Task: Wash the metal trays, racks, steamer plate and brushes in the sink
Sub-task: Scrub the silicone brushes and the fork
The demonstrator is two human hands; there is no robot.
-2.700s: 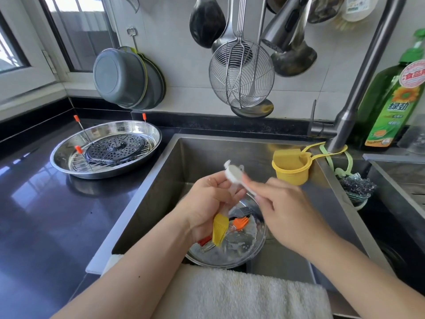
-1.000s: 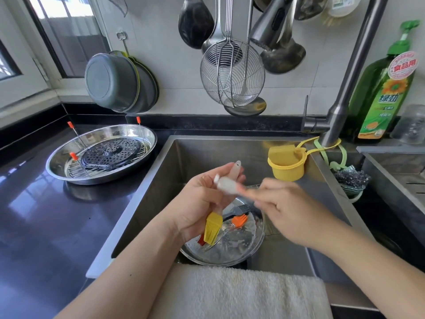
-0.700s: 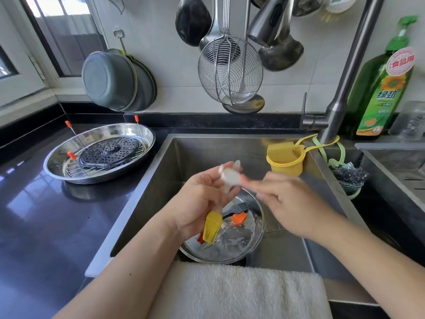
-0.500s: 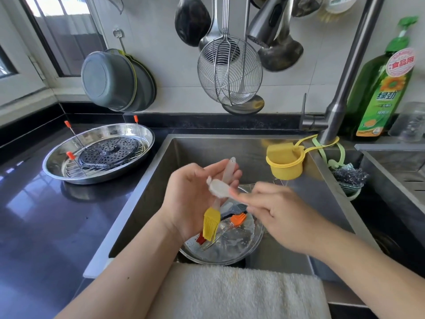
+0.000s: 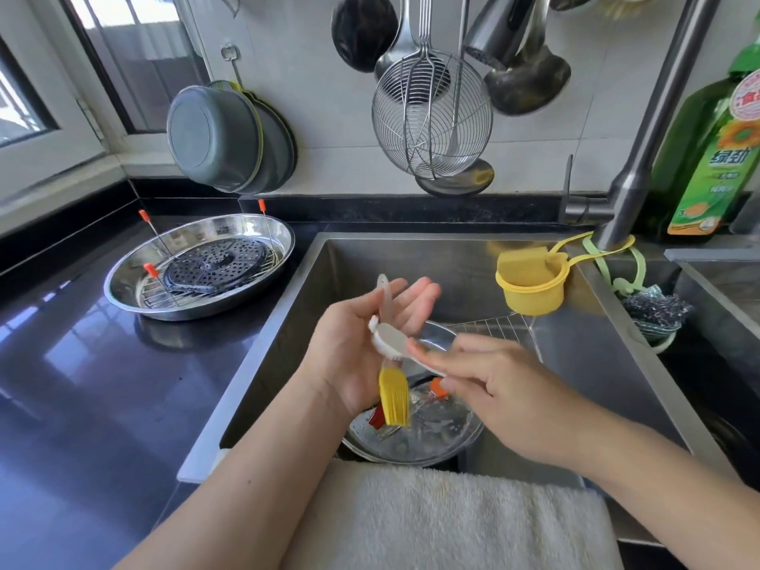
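Fingers straight, our left hand (image 5: 362, 343) carries the yellow silicone basting brush (image 5: 392, 399) on its palm. Our right hand (image 5: 501, 388) pinches the white scrubbing brush (image 5: 390, 337) above the steel sink (image 5: 452, 257).

Wall: pale grey tiles (image 5: 320, 96) with a black upstand strip along the base.
Window: white-framed window (image 5: 53, 129) at the left, daylight coming through.
Surface: glossy black surface (image 5: 82, 384), mirroring the window's light in pale patches.
Hanging: dark ladles (image 5: 362, 30) and a wire skimmer (image 5: 432, 117) on the wall; grey basins (image 5: 222, 137) hung beside the window.
Light: bright, natural, from the left.
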